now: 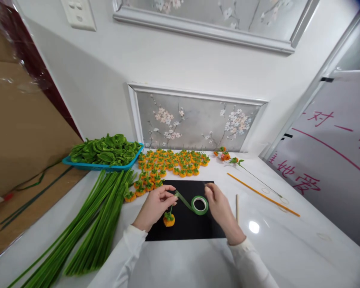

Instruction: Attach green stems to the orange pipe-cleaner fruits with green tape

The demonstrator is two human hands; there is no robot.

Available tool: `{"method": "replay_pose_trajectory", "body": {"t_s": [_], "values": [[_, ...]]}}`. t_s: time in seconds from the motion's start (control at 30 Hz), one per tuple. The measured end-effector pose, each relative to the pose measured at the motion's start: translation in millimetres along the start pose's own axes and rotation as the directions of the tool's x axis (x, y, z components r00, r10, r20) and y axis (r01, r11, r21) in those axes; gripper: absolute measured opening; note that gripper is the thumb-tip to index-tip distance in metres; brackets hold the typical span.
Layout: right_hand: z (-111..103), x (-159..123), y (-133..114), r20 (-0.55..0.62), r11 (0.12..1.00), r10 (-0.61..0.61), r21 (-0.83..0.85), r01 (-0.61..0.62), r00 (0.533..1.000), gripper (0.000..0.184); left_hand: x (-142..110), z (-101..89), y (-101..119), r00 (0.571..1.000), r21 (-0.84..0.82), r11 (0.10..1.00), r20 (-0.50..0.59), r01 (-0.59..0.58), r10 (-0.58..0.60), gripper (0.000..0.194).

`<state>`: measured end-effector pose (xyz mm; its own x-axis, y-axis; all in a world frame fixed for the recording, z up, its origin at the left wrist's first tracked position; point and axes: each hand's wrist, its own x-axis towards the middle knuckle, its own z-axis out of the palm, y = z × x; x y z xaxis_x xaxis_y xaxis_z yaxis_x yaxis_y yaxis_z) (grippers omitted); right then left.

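Pinched between the thumb and fingers of your left hand (159, 205) are the thin green stem of an orange chenille flower head (169, 221) and, at your fingertips, the free end of the green tape (184, 201). The flower hangs just below those fingers, over the left part of the black mat (186, 232), its bloom downward. It is a rounded, fuzzy orange tuft, slightly ribbed, with a collar of small green sepals on top where the stem rises. From your fingertips the tape slopes down to the right as a narrow band and joins its roll (207, 205), a green ring around a white core, on the right half of the mat. Your right hand (222, 210) is just right of the roll, fingers curled in towards the thumb; whether the fingertips meet or grip something, I cannot tell.

Beyond the mat, many matching orange flower heads (174, 162) stand in rows on the white table (168, 264), green collars up. To your left lie long green chenille stems (105, 224), below a blue tray (78, 163) heaped with green looped leaves (108, 151). Right of your right hand lie a pale stick (237, 206) and a longer orange chenille stem (264, 195).
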<state>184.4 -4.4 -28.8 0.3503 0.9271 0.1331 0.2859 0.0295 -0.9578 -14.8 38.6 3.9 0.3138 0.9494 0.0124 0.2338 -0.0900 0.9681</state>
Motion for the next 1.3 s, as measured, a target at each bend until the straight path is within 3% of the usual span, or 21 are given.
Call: {"method": "replay_pose_trajectory", "body": {"t_s": [0.03, 0.1, 0.2, 0.27, 0.33, 0.4, 0.47, 0.53, 0.6, 0.73, 0.97, 1.13, 1.3], "values": [[-8.1, 4.7, 7.4, -0.096, 0.964, -0.068, -0.261, 0.041, 0.993, 0.022, -0.3, 0.6, 0.0, 1.000, -0.015, 1.000, -0.006, 0.004, -0.004, 0.032], [-20.0, 10.8, 21.9, -0.119, 0.769, -0.084, -0.639, -0.011, 0.989, 0.021, -1.3, 2.2, 0.9, 1.000, -0.058, 0.998, -0.007, 0.002, -0.003, 0.033], [-26.0, 12.4, 36.8, -0.042, 0.546, -0.061, -0.838, -0.002, 0.997, 0.021, -3.2, 4.6, 3.9, 1.000, -0.113, 0.994, 0.006, -0.009, 0.009, 0.035], [-25.2, 10.8, 39.0, -0.039, 0.488, -0.089, -0.873, 0.010, 0.995, 0.019, -4.4, 5.9, 5.6, 1.000, -0.123, 0.992, 0.008, -0.026, 0.028, 0.036], [-23.0, 8.3, 33.5, -0.056, 0.514, -0.135, -0.858, 0.022, 0.989, 0.017, -5.5, 7.3, 6.0, 0.998, -0.119, 0.992, 0.013, -0.051, 0.053, 0.037], [-18.9, 5.0, 20.6, -0.044, 0.665, -0.178, -0.741, 0.087, 0.983, 0.019, -6.5, 9.1, 4.9, 0.996, -0.098, 0.992, 0.023, -0.084, 0.087, 0.036], [-11.7, 0.5, 3.2, 0.046, 0.877, -0.225, -0.425, 0.223, 0.973, 0.027, -7.6, 11.4, 2.9, 0.991, -0.064, 0.990, 0.031, -0.125, 0.127, 0.035], [-1.4, -4.4, -13.7, 0.222, 0.972, -0.214, -0.043, 0.229, 0.951, 0.032, -8.8, 13.9, 0.5, 0.986, -0.027, 0.987, 0.037, -0.159, 0.160, 0.035], [9.7, -8.0, -24.8, 0.302, 0.972, -0.236, 0.091, 0.218, 0.924, 0.032, -10.1, 15.7, -1.3, 0.982, -0.010, 0.983, 0.046, -0.184, 0.184, 0.035], [23.7, -8.2, -25.8, 0.306, 0.957, -0.289, 0.101, 0.271, 0.907, 0.016, -11.9, 16.7, -2.6, 0.976, -0.038, 0.976, 0.051, -0.212, 0.214, 0.038], [22.0, -9.3, -23.8, 0.244, 0.918, -0.394, 0.050, 0.394, 0.886, 0.015, -11.7, 17.6, -3.2, 0.985, -0.147, 0.982, 0.110, -0.115, 0.132, 0.050], [23.3, -13.1, -26.8, 0.254, 0.888, -0.443, -0.002, 0.459, 0.860, 0.017, -10.0, 19.1, -5.5, 0.989, -0.101, 0.987, 0.072, -0.124, 0.131, 0.043], [22.5, -12.9, -23.0, 0.273, 0.878, -0.462, 0.005, 0.479, 0.844, 0.017, -11.2, 16.9, -2.7, 0.987, -0.114, 0.989, 0.120, -0.093, 0.106, 0.042]]}}
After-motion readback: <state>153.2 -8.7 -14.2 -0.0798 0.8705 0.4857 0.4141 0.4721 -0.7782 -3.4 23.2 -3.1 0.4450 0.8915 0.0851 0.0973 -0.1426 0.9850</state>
